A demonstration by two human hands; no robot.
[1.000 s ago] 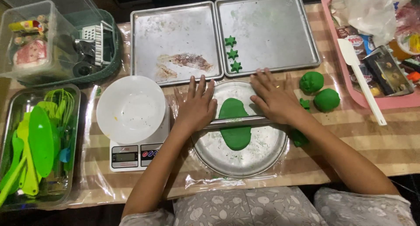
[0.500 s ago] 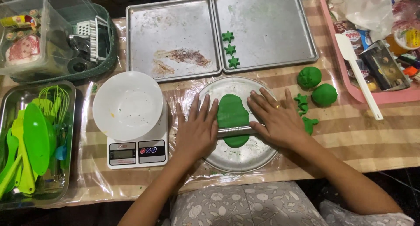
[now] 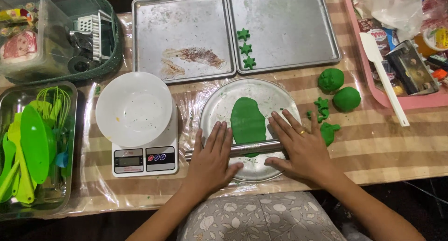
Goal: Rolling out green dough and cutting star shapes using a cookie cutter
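A flattened oval of green dough lies on a round metal plate. Across its near end rests a thin metal rolling pin. My left hand lies flat on the pin's left end, fingers spread. My right hand, a ring on one finger, presses flat on the pin's right end. Two green dough balls and some dough scraps sit to the right of the plate. Three green dough stars lie on the right baking tray.
A white bowl stands on a digital kitchen scale to the left. A second baking tray is behind it. Green utensils fill a metal tray at far left. A white spatula and a pink tray sit right.
Both hands have rolled the pin toward me, from the middle of the dough to its near end. The dough looks longer and flatter.
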